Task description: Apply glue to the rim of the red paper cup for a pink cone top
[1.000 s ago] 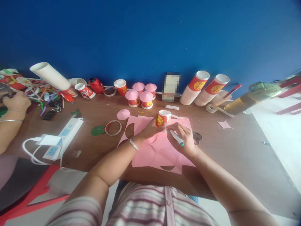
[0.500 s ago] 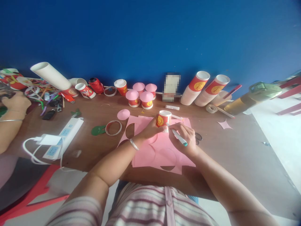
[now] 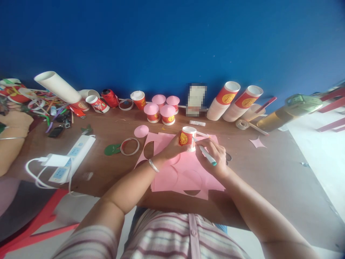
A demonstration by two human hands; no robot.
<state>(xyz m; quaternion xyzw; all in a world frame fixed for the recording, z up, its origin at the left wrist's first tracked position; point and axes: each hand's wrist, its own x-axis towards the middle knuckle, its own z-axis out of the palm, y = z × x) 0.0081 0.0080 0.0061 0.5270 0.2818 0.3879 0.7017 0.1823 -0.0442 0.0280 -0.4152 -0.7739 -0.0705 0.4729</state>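
Observation:
My left hand (image 3: 173, 146) is wrapped round the left side of a red and white paper cup (image 3: 188, 139) with a yellow emblem, its rim upward. In my right hand (image 3: 215, 155) is a white marker (image 3: 207, 155) with a teal end, its tip pointing at the cup's right side. Whether the tip touches the cup I cannot tell. Beneath both hands lie pink paper sheets (image 3: 164, 181) with round outlines and cut-out holes. Scissors handles (image 3: 228, 157) show partly behind my right hand.
Several cups with pink cone tops (image 3: 168, 111) stand near the wall, beside a pink disc (image 3: 141, 131). Tall cup stacks (image 3: 223, 100) lean at the back right. A tape roll (image 3: 130, 146) and a power strip (image 3: 72, 158) lie left. Another person's hand (image 3: 17, 122) is at far left.
My right hand and the marker have shifted slightly to the right. The cup and my left hand stay in place. The other person's hand has moved a little.

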